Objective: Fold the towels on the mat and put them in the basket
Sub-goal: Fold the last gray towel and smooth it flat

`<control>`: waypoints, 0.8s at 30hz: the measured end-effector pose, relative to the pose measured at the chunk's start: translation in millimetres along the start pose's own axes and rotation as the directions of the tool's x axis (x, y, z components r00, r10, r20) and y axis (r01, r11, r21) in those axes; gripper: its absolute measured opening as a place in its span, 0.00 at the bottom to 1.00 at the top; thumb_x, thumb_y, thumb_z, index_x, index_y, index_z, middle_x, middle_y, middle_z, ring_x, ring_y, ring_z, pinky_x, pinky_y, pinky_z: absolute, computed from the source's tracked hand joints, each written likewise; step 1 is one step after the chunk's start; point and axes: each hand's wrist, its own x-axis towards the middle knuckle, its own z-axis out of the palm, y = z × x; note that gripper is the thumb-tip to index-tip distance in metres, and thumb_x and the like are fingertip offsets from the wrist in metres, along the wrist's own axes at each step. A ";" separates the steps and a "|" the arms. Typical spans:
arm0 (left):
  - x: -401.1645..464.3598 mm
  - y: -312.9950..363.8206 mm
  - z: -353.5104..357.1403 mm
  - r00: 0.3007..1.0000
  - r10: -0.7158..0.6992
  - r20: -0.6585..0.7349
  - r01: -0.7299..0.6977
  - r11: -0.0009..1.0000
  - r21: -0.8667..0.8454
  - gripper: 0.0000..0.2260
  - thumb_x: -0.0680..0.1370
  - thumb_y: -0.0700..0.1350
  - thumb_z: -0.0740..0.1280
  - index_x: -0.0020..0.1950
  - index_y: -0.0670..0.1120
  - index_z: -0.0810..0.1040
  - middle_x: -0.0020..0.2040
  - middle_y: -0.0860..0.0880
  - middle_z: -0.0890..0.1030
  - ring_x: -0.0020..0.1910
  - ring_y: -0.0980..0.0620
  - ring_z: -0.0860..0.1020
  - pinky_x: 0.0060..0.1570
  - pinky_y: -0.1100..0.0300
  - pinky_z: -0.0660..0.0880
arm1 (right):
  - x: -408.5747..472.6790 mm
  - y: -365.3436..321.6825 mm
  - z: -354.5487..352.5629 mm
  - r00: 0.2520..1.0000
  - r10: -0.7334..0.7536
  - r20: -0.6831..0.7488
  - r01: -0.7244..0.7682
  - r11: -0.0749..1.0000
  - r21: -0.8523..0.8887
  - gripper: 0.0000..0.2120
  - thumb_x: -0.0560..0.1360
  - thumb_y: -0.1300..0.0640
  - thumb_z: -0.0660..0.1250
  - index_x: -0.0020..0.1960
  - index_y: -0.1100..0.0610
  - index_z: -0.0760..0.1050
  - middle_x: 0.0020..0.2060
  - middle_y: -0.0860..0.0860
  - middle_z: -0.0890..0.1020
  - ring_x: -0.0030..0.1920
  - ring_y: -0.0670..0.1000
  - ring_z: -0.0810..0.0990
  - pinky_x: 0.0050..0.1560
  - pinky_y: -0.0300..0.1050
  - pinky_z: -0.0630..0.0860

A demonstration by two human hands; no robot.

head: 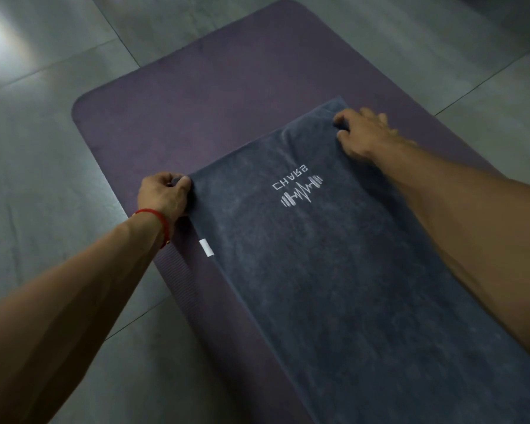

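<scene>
A dark grey terry towel with a white embroidered logo (334,255) lies spread flat along the purple foam mat (196,96). The left hand (162,194) and right hand (363,133) each close their grip, pinching a far corner. Folding looks barely begun; no basket is in view.

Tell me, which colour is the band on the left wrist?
Red; the band shows only in the head view.
</scene>
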 end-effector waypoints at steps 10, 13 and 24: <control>22.6 8.4 -20.3 0.999 0.049 0.001 -0.049 0.981 0.187 0.07 0.77 0.44 0.71 0.39 0.45 0.82 0.37 0.44 0.83 0.25 0.52 0.79 0.28 0.55 0.82 | 6.0 5.9 2.7 0.983 -0.159 0.089 0.162 0.986 -0.027 0.34 0.83 0.50 0.55 0.81 0.46 0.38 0.81 0.43 0.39 0.81 0.53 0.39 0.75 0.71 0.44; 18.8 13.7 -23.5 0.995 0.088 0.056 -0.101 0.950 0.297 0.04 0.77 0.44 0.71 0.44 0.45 0.83 0.43 0.42 0.84 0.29 0.52 0.82 0.33 0.56 0.83 | -31.5 5.6 7.0 0.962 -0.261 -0.087 0.259 0.965 -0.032 0.30 0.83 0.51 0.56 0.81 0.44 0.48 0.81 0.47 0.37 0.80 0.55 0.37 0.74 0.71 0.41; -219.2 -20.2 79.7 0.287 0.643 0.710 -0.954 0.124 0.273 0.27 0.73 0.50 0.65 0.73 0.54 0.70 0.78 0.42 0.62 0.75 0.37 0.62 0.68 0.35 0.62 | -344.5 121.7 122.0 0.920 0.294 -0.259 -0.270 0.955 0.126 0.26 0.80 0.45 0.54 0.78 0.46 0.63 0.80 0.48 0.57 0.80 0.51 0.55 0.74 0.71 0.52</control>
